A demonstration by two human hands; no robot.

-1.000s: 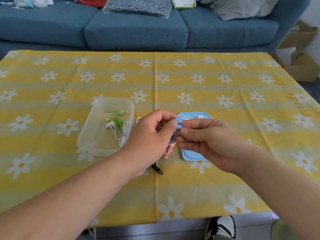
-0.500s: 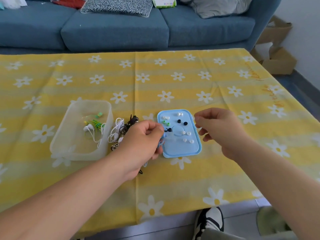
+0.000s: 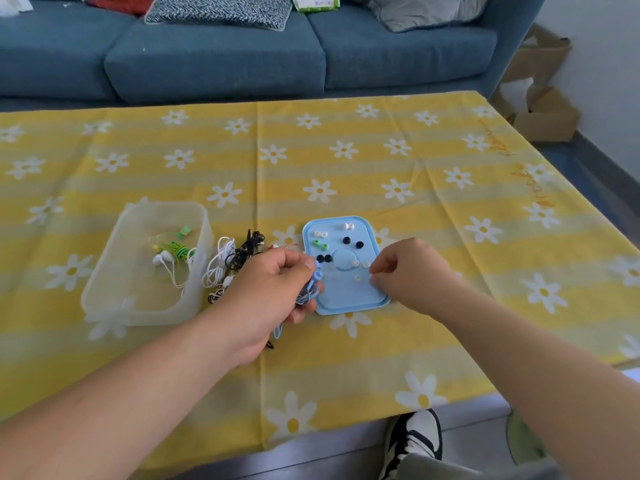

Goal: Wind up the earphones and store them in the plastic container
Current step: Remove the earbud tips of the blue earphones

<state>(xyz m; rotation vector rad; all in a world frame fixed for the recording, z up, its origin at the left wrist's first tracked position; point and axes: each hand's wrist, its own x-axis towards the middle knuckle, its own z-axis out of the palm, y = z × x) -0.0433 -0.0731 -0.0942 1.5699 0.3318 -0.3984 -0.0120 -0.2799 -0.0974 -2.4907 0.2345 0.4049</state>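
Note:
My left hand (image 3: pixel 273 289) grips the blue earphones (image 3: pixel 309 292), their cable bunched in the fingers and one bud poking out by the thumb. It hovers just left of the blue lid (image 3: pixel 367 233), which lies flat and carries several small ear tips. My right hand (image 3: pixel 410 273) is over the lid's lower right corner, fingers curled and fingertips pinched together at the lid's surface; anything between them is hidden. The clear plastic container (image 3: pixel 104 289) stands to the left and holds green earphones (image 3: pixel 176 249) and white earphones (image 3: pixel 162 260).
A tangle of white and black earphones (image 3: pixel 235 258) lies between the container and my left hand. The yellow daisy tablecloth (image 3: pixel 346 161) covers the table. A blue sofa (image 3: pixel 214 60) stands behind it, cardboard boxes (image 3: pixel 543 109) at the right. A shoe (image 3: pixel 415 441) shows below the table's front edge.
My hands have parted. The right hand let go of the blue earphones, swung right, then came down onto the lid's lower right corner. The left hand keeps the earphones.

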